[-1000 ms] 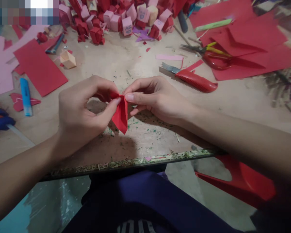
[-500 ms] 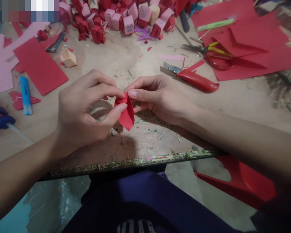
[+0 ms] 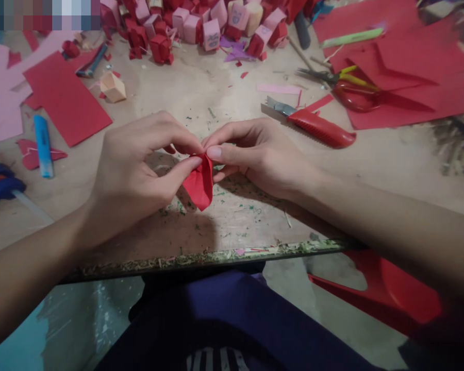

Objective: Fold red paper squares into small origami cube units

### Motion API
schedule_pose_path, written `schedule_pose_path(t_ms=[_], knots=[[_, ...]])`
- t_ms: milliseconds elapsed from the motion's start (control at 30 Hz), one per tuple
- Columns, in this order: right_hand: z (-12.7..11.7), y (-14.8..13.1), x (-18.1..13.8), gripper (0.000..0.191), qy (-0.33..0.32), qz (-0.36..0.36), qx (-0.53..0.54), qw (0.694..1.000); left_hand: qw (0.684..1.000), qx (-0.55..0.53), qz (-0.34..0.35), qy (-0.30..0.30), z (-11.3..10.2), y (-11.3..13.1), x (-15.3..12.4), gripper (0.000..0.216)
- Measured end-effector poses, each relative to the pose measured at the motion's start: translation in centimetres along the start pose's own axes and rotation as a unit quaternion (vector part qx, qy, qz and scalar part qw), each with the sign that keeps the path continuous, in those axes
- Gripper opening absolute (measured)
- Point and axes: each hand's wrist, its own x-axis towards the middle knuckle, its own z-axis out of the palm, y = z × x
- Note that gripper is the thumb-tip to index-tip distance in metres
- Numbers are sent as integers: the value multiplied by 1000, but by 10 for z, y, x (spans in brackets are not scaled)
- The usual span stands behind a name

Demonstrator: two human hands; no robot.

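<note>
A small folded piece of red paper (image 3: 201, 189) hangs between my two hands above the table's front part. My left hand (image 3: 139, 162) pinches its upper left side between thumb and fingers. Thumb and fingertips of my right hand (image 3: 251, 154) grip its top right corner, close against the left fingertips. The paper's lower end tapers to a rounded tip. A red-handled utility knife (image 3: 320, 126) lies to the right of my right hand, and a peach paper shape (image 3: 113, 87) lies beyond my left hand.
Scissors (image 3: 355, 90) and a green marker (image 3: 351, 38) lie on red sheets (image 3: 406, 67) at right. Pink and red paper cubes (image 3: 191, 28) crowd the back. At left are a red card (image 3: 67, 98), a blue highlighter (image 3: 43, 147) and a blue glue gun (image 3: 0, 180).
My left thumb and fingers have closed in at the top of the red paper. Its upper edge is pressed together more, and my right hand keeps its pinch.
</note>
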Motion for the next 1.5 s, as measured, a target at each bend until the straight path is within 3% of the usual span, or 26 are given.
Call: schedule_pose_path(t_ms=[100, 367, 600, 833, 1000, 1100, 1167, 1233, 1333, 1500], knots=[[0, 0, 0, 20, 1, -2, -10, 1000, 999, 37, -3, -19, -4, 1, 2, 9], [2, -2, -3, 23, 8, 1, -6, 1000, 988, 106, 92, -62, -7, -6, 2, 11], [2, -3, -2, 28, -3, 11, 4, 1000, 991, 105, 77, -30, -3, -4, -2, 9], [4, -4, -2, 25, -4, 16, -14, 1000, 987, 103, 116, -32, -4, -7, -2, 6], [5, -3, -3, 26, -2, 12, -8, 1000, 993, 61, 96, -14, -2, -9, -3, 16], [5, -3, -3, 27, -4, 14, -11, 1000, 998, 13, 63, -17, -2, -5, -3, 19], [5, -3, -3, 27, -10, 15, -10, 1000, 999, -30, 2, -16, -2, 0, -2, 20], [5, -2, -3, 24, -19, 15, -4, 1000, 991, -71, -109, -14, -3, 5, -1, 19], [6, -1, -5, 22, -19, 6, 2, 1000, 949, -164, -269, -10, 0, 8, 0, 16], [14, 0, -8, 29, 10, -75, -28, 997, 912, -270, -308, -2, 7, -1, -1, 24]])
